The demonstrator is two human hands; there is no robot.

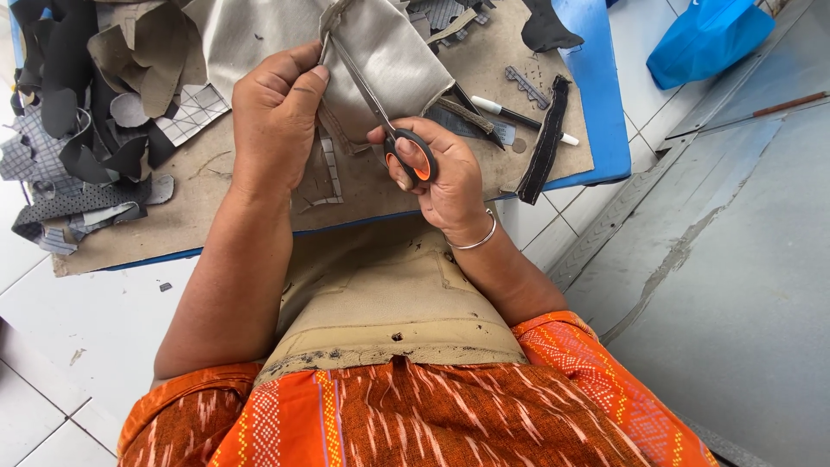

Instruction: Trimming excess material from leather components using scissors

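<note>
Right now I'm pinching the grey fabric piece [389, 52] with my left hand [277, 121], keeping its edge taut above the tabletop [596, 95], while my right hand [437, 169] is gripping scissors [393, 130] cutting along that edge.

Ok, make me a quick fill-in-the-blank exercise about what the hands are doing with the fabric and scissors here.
1. The right hand works a pair of ____ with orange-lined handles.
2. The left hand grips the grey ____ being cut.
3. A silver ____ circles the right wrist.
4. A black-and-white pen lies on the brown board, to the ____ of both hands.

Missing words: scissors; fabric; bracelet; right
</note>
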